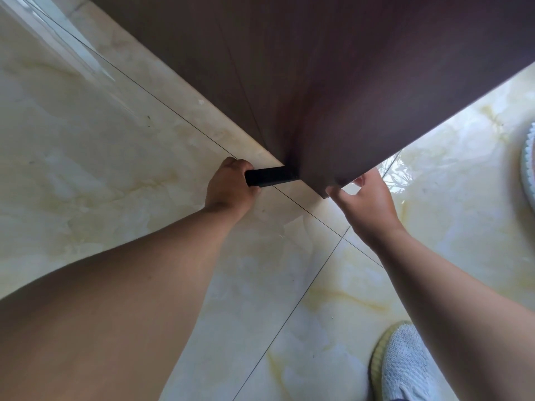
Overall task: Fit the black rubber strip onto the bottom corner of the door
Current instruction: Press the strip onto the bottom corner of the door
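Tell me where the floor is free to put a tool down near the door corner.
Free: the tiles left of the left hand, and between both forearms below the door. Crowded: the corner with the black rubber strip and right hand, and beside the shoes.

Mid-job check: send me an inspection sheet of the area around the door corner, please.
Surface: glossy cream marble-look floor tiles, dark grout lines, bare near the door.
Job's things: black rubber strip meets the bottom edge of the brown door near its corner; its far end is hidden there.
Clutter: nothing seen.
Hands: left hand closed around the strip's free end; right hand fingers at the door's bottom corner, holding nothing else.
Cables: nothing seen.
Surroundings: two light knit shoes on the tiles at right.
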